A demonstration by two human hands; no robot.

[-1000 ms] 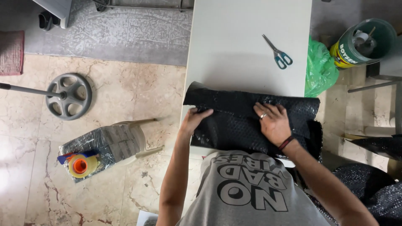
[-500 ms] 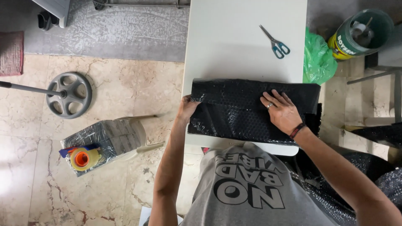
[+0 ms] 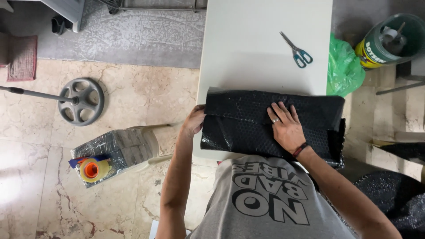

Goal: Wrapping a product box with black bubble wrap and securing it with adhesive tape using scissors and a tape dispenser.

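A flat bundle wrapped in black bubble wrap lies across the near end of a white table. My left hand grips the bundle's left end, fingers curled round its edge. My right hand lies flat on top of the wrap near the middle, fingers spread, with a ring and a dark wristband. More black wrap hangs over the table's right front corner.
Blue-handled scissors lie on the table's far right. A green plastic bag and a green bucket stand right of the table. On the floor to the left are a wrapped package with an orange tape roll and a grey wheel-shaped base.
The wrap has been rolled away from me over the bundle. My right hand slid from the right part to the middle and flattened. My left hand stays at the left end.
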